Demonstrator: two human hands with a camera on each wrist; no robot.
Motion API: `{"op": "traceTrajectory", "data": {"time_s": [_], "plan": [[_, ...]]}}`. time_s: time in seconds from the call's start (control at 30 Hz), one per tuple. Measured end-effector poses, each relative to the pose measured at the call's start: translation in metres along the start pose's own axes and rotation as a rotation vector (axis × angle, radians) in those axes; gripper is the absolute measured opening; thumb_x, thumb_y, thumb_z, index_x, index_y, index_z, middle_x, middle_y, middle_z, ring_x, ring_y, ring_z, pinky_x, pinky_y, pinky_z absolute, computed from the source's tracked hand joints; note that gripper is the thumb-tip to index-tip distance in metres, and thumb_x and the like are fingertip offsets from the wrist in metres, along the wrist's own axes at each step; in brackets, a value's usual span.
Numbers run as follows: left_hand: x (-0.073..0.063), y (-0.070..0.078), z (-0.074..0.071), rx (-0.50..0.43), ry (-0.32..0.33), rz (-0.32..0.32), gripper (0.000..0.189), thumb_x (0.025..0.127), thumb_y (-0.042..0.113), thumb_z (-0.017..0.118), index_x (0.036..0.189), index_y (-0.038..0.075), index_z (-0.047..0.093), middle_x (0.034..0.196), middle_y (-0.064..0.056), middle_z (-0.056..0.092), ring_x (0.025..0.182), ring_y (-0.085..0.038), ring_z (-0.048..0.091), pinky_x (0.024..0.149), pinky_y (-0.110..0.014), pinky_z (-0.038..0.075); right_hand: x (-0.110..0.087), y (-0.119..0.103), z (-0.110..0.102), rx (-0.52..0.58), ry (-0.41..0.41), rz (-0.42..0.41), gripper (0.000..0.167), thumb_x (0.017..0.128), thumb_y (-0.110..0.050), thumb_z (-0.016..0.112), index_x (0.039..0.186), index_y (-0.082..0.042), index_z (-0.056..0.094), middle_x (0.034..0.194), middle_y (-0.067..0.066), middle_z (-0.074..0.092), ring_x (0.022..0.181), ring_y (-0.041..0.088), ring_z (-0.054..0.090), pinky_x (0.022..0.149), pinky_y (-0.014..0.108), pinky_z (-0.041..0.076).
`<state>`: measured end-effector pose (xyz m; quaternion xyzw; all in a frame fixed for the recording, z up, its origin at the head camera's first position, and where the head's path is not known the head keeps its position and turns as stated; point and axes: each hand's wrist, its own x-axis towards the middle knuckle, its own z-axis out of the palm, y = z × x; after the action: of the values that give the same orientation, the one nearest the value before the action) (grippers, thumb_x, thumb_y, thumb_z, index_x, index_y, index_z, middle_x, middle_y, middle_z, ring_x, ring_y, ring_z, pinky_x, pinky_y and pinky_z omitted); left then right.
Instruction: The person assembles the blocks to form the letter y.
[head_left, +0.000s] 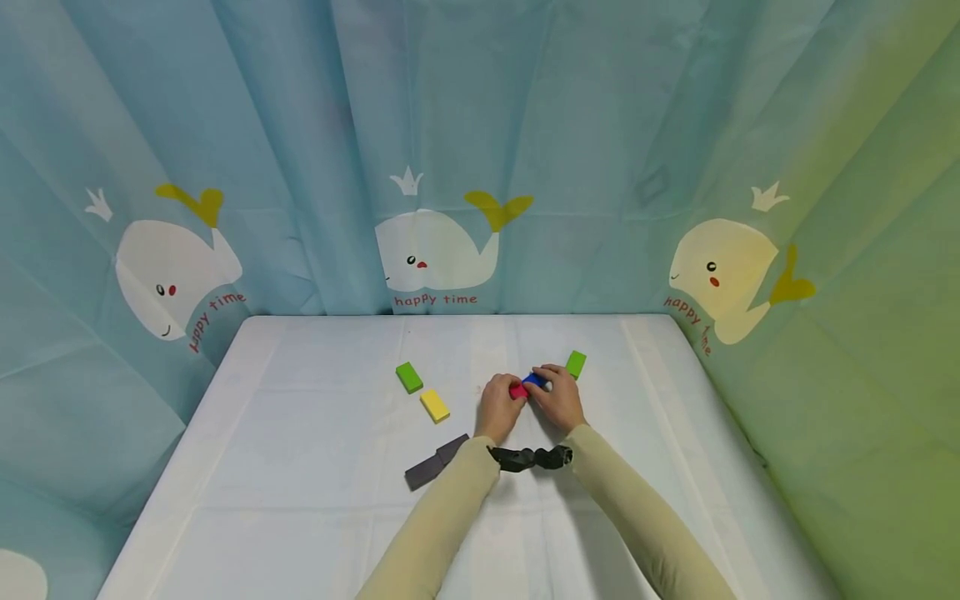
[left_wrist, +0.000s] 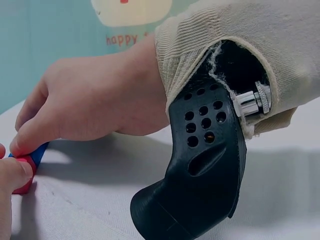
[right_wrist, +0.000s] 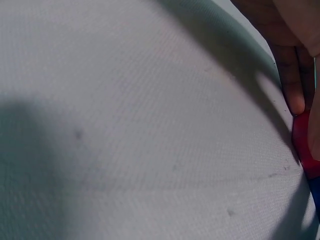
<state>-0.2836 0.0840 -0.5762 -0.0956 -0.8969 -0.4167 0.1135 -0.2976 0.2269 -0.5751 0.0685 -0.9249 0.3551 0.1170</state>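
Observation:
In the head view my left hand (head_left: 499, 408) pinches a red block (head_left: 518, 391) on the white table. Right beside it, my right hand (head_left: 562, 403) has thumb and fingers at the two sides of a blue block (head_left: 533, 380). The two blocks meet end to end; the left wrist view shows the red block (left_wrist: 23, 186) under a left fingertip and the blue block (left_wrist: 39, 153) below the right thumb. At the right edge of the right wrist view, fingers hold the red block (right_wrist: 303, 140), with the blue block (right_wrist: 315, 189) adjoining it.
A green block (head_left: 576, 364) lies just beyond my right hand. Off to the left are another green block (head_left: 408, 377), a yellow block (head_left: 435, 406) and dark grey pieces (head_left: 425, 472) near my left sleeve. A whale-print curtain (head_left: 600, 167) borders the table (head_left: 315, 533).

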Motion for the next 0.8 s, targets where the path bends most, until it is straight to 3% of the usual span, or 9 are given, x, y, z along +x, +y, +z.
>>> {"op": "traceTrajectory", "data": {"time_s": [0.23, 0.4, 0.67, 0.8], "plan": [[0.001, 0.000, -0.001, -0.022, 0.029, -0.036, 0.022, 0.086, 0.016, 0.076, 0.106, 0.006, 0.071, 0.101, -0.007, 0.066, 0.092, -0.021, 0.060, 0.081, -0.033, 0.049, 0.001, 0.000, 0.000, -0.008, 0.004, 0.005, 0.042, 0.088, -0.018, 0.073, 0.121, 0.007, 0.065, 0.128, 0.027, 0.055, 0.121, 0.043, 0.049, 0.104, 0.054, 0.036], [-0.001, 0.001, -0.002, -0.027, 0.029, -0.034, 0.015, 0.085, 0.013, 0.076, 0.100, 0.009, 0.073, 0.094, -0.002, 0.067, 0.086, -0.017, 0.060, 0.076, -0.031, 0.049, 0.003, 0.005, -0.004, 0.010, 0.039, -0.013, 0.042, 0.089, -0.019, 0.073, 0.121, 0.007, 0.065, 0.128, 0.027, 0.056, 0.120, 0.043, 0.050, 0.103, 0.055, 0.037], [-0.001, 0.000, -0.001, -0.089, 0.043, -0.042, 0.014, 0.083, 0.007, 0.077, 0.097, 0.007, 0.074, 0.090, -0.002, 0.066, 0.083, -0.016, 0.061, 0.072, -0.028, 0.050, 0.013, 0.021, -0.034, 0.098, 0.168, 0.041, 0.041, 0.092, -0.019, 0.070, 0.126, 0.003, 0.063, 0.131, 0.023, 0.054, 0.126, 0.040, 0.046, 0.106, 0.051, 0.034], [-0.001, 0.002, -0.001, -0.105, 0.031, -0.067, 0.015, 0.084, 0.008, 0.077, 0.099, 0.007, 0.074, 0.092, -0.002, 0.067, 0.085, -0.016, 0.062, 0.074, -0.028, 0.050, 0.019, 0.035, -0.052, 0.100, 0.186, 0.074, 0.045, 0.093, -0.018, 0.068, 0.131, 0.005, 0.059, 0.137, 0.024, 0.049, 0.130, 0.040, 0.041, 0.108, 0.052, 0.032]]}}
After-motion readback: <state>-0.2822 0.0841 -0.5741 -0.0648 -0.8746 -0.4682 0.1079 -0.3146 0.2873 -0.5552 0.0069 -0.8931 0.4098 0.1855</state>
